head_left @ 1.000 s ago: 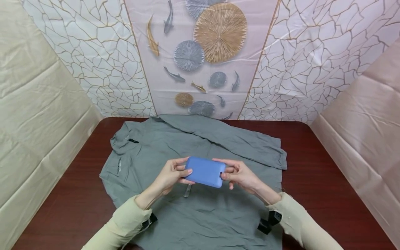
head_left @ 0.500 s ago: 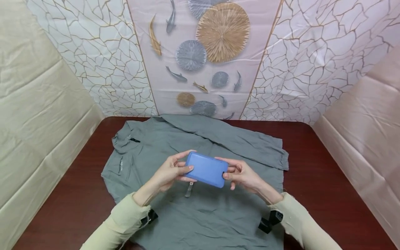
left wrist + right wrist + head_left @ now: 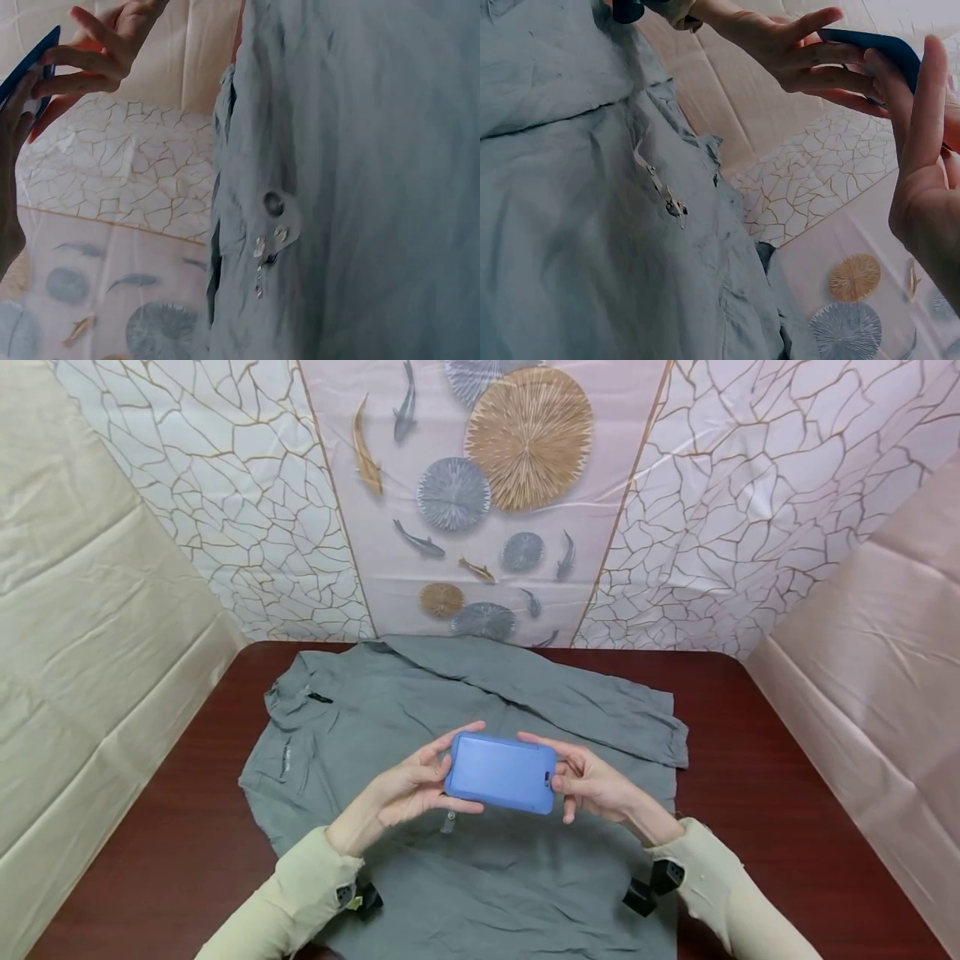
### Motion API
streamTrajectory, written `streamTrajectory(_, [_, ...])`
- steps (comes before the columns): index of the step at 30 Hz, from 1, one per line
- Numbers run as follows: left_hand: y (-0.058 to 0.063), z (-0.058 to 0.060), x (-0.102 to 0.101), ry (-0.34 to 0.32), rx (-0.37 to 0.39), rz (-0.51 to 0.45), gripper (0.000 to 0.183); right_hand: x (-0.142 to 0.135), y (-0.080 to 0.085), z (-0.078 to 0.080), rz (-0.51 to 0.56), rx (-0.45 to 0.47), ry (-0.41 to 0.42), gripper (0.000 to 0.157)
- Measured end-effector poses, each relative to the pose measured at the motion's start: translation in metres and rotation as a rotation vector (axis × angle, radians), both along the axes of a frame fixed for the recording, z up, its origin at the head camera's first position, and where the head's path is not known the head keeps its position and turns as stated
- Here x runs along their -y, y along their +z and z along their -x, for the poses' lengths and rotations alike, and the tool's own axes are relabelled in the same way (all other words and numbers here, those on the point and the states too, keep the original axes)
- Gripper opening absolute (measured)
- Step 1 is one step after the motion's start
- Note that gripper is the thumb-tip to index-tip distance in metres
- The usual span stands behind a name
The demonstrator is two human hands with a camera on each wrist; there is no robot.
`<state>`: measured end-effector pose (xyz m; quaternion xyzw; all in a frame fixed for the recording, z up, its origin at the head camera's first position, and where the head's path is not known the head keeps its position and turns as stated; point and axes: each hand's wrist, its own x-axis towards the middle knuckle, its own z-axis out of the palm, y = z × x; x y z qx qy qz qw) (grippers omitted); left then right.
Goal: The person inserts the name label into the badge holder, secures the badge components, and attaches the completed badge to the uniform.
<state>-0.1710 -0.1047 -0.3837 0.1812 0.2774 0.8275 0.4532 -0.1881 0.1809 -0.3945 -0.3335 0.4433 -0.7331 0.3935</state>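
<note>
Blue case (image 3: 501, 772) is held above the grey garment (image 3: 487, 885), left end clasped in the left grip (image 3: 408, 787), slotted end pinched in the right grip (image 3: 597, 787). Probably light, stiff, slightly slick; best taken by the short ends.

So both arms (image 3: 738, 893) came in from the near side of the blue case (image 3: 501, 772), angled inward. Left grip (image 3: 412, 787) had its left end, thumb at the edge, index finger stretched along the top, another finger straight under the bottom edge. Right grip (image 3: 592, 783) pinched the opposite end, index poking over its top corner, lower fingers bent. Wrists (image 3: 352, 833) sat either side, nearer than the case.
</note>
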Motion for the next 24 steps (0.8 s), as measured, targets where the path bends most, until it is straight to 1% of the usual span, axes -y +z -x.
streamTrajectory(3, [-0.002,-0.005,-0.002,0.035,0.025,-0.022,0.053,0.001,-0.001,0.000,0.013,-0.004,0.016,0.052])
streamTrajectory(5, [-0.005,-0.008,-0.003,0.055,0.028,-0.033,0.048,0.001,-0.001,0.000,0.013,-0.003,0.015,0.051])
streamTrajectory(10, [-0.011,-0.014,-0.004,0.076,0.036,-0.077,0.048,0.001,-0.004,-0.001,0.002,-0.020,-0.004,0.049])
streamTrajectory(15, [-0.013,-0.016,-0.007,0.086,0.021,-0.084,0.049,0.000,-0.009,-0.003,0.001,-0.015,-0.028,0.047])
streamTrajectory(20, [-0.015,-0.016,-0.008,0.082,0.039,-0.085,0.052,0.000,-0.011,-0.004,0.017,0.013,-0.026,0.046])
streamTrajectory(24, [-0.017,-0.016,-0.008,0.070,0.051,-0.085,0.052,0.000,-0.012,-0.005,0.024,0.008,-0.021,0.046])
